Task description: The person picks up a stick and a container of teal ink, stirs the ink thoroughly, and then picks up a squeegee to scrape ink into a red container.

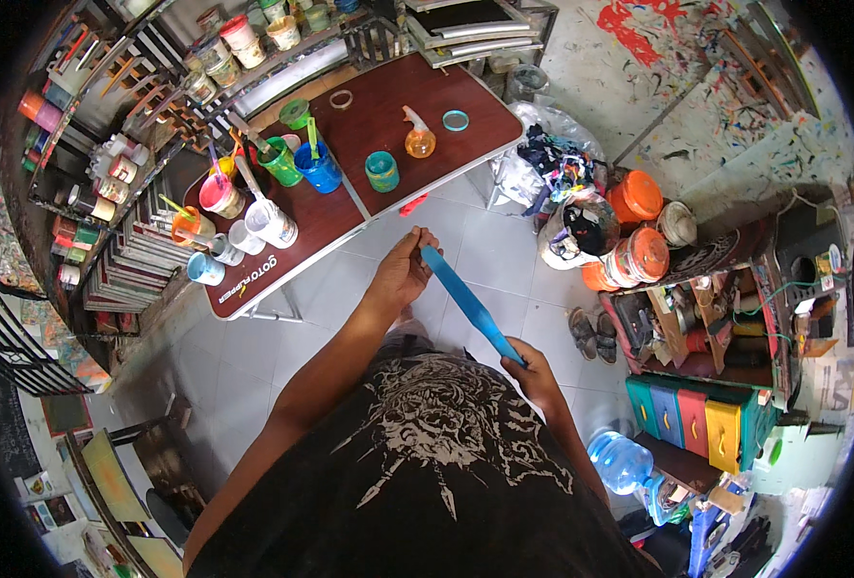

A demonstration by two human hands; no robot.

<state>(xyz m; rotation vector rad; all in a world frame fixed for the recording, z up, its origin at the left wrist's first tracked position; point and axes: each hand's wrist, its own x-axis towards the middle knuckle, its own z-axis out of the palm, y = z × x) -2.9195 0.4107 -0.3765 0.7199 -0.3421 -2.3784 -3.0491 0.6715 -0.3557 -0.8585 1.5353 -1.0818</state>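
A long, flat bright blue strip [470,302] slants across in front of my body; its exact kind is unclear. My right hand [533,374] is closed round its lower end. My left hand [404,273] has its fingers pinched together at the strip's upper end. Beyond my hands stands a dark red folding table [388,106]. On it are a teal-smeared jar [381,171], an orange squeeze bottle [420,143] and a round, clear lid with a blue rim [456,120]. To their left sit a blue cup [318,171] and a green cup [281,164], with tools standing in them.
White tubs [271,225] and a pink-rimmed pot [222,196] crowd the table's left side. Paint-jar shelves [109,183] line the left wall. Orange buckets [639,252], sandals [592,335], coloured drawers [694,429] and a water jug [621,462] stand at the right.
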